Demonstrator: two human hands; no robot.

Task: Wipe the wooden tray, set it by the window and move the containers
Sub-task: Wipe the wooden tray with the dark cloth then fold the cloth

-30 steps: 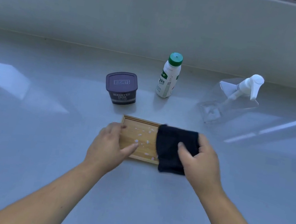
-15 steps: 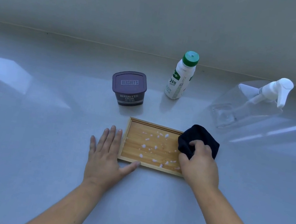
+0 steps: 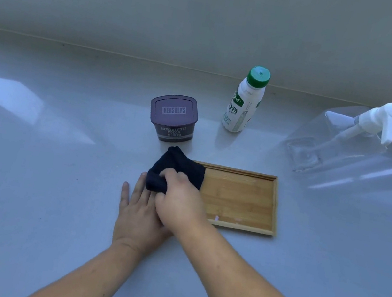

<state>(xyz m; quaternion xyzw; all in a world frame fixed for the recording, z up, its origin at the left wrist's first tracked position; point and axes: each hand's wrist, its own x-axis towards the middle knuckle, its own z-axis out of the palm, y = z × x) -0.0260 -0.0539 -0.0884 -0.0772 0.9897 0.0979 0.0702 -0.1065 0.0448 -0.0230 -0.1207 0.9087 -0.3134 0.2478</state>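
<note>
A shallow wooden tray (image 3: pixel 241 198) lies flat on the grey counter, its surface mostly bare with a couple of pale specks near the front edge. My right hand (image 3: pixel 179 204) grips a dark navy cloth (image 3: pixel 176 171) at the tray's left end, crossing over my left hand (image 3: pixel 137 216), which lies flat with fingers spread on the counter beside the tray's left edge. Behind the tray stand a dark purple cocoa tub (image 3: pixel 173 118) and a white bottle with a green cap (image 3: pixel 245 102).
A clear spray bottle with a white trigger head (image 3: pixel 359 137) stands at the back right. The grey counter (image 3: pixel 44 189) runs to a pale wall at the back.
My right hand has swept the cloth from the tray's right end to its left end, and most of the white specks are gone. My left hand stays flat at the left edge.
</note>
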